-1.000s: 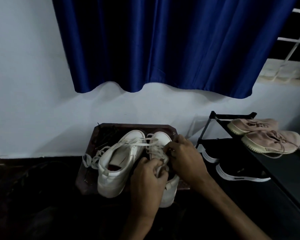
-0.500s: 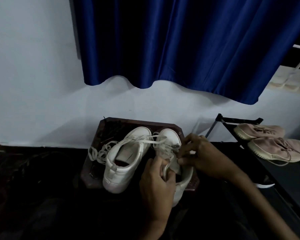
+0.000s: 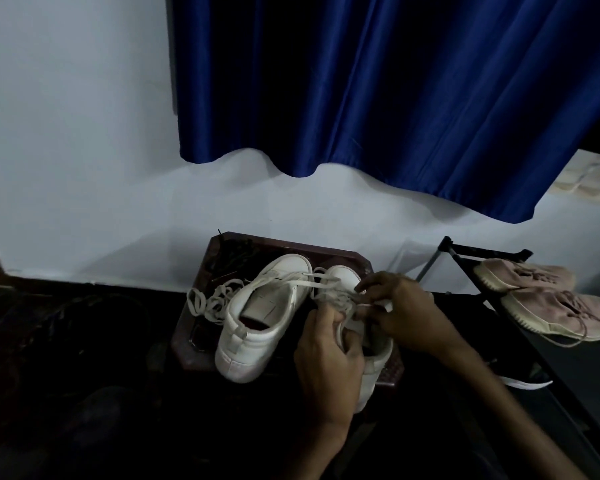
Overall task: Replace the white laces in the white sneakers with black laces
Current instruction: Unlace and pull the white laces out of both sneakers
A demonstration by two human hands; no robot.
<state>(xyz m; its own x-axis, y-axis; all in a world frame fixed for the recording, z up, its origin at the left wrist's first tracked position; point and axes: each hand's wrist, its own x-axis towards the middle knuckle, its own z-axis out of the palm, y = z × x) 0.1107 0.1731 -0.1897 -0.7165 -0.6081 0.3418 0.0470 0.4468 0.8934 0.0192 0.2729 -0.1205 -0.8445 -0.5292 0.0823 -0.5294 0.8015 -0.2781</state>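
Two white sneakers stand on a dark wooden stool (image 3: 201,344), toes toward the wall. The left sneaker (image 3: 257,320) has a loose white lace (image 3: 208,301) spilling off its left side. My left hand (image 3: 326,365) grips the tongue and collar of the right sneaker (image 3: 374,372). My right hand (image 3: 402,313) pinches that shoe's white lace (image 3: 333,296) near the eyelets. A dark tangle, apparently the black laces (image 3: 234,252), lies at the stool's back left corner.
A black shoe rack (image 3: 465,258) stands to the right, with a pair of pink sneakers (image 3: 548,299) on top and a dark shoe with a white sole (image 3: 523,382) below. A blue curtain (image 3: 378,91) hangs over the white wall. The floor around is dark.
The view has shifted, so the stool sits further right in frame. My right hand has moved from the shoe's middle out to its right side, drawing the lace with it.
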